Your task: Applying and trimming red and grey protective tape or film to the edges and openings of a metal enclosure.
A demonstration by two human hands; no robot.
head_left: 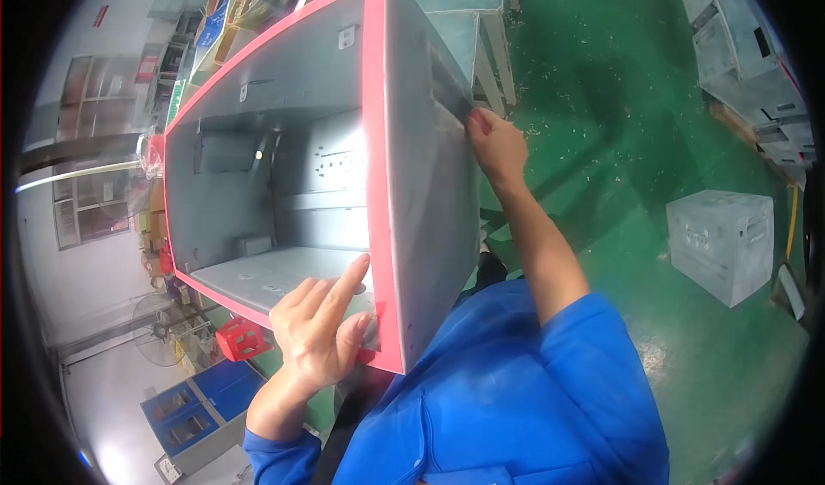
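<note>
Our box [430,201]: prob. stiff, heavy; best hold slot [449,100], 2 o'clock. R hand [500,148] curled there, grip unclear; L hand [314,326] splayed, empty, 6 o'clock.

i read the big open box [434,253] as sheet metal, matt and powdery on its outer side, its pink-red border [376,141] smooth and even. the green floor [601,201] looks smooth with a faint gloss; i make out soft matt cloth in the blue shirt [516,373] and plastic in the red crate [230,341].
</note>
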